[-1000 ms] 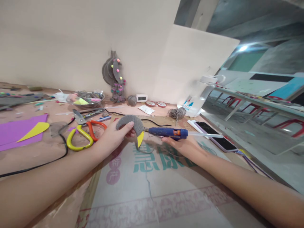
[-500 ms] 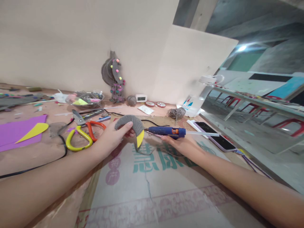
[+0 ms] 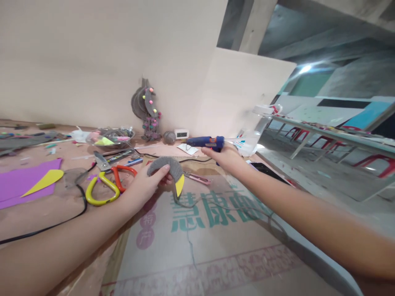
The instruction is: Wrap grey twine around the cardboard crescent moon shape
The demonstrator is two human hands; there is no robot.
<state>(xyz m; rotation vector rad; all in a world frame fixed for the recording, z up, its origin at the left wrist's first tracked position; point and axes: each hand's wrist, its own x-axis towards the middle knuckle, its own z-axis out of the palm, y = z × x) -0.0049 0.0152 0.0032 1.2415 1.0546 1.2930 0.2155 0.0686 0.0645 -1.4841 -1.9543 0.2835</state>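
Note:
Between the thumb and fingers of my left hand [image 3: 156, 176] is a crescent [image 3: 171, 165] wound in grey yarn, its yellow tip [image 3: 180, 186] bare at the lower end. From that tip a grey yarn strand [image 3: 216, 203] trails right across the printed cardboard [image 3: 160, 255]. My right hand [image 3: 226, 155] grips a blue glue gun [image 3: 205, 142], raised toward the back of the table with its nozzle pointing left. A clear glue stick shows faintly behind it. Below the gun lies a pink utility knife [image 3: 197, 178], touched by neither hand.
Scissors [image 3: 103, 189] with yellow and orange handles lie left of my left hand, near purple sheets [image 3: 27, 181]. A bowl of craft bits [image 3: 111, 139], a yarn ball [image 3: 169, 137] and a small digital clock [image 3: 182, 134] stand behind. At right are a plastic jug [image 3: 253, 131] and a phone [image 3: 267, 172].
My right hand has carried the glue gun up and back, away from the crescent, uncovering the utility knife. My left hand keeps the crescent in nearly the same place.

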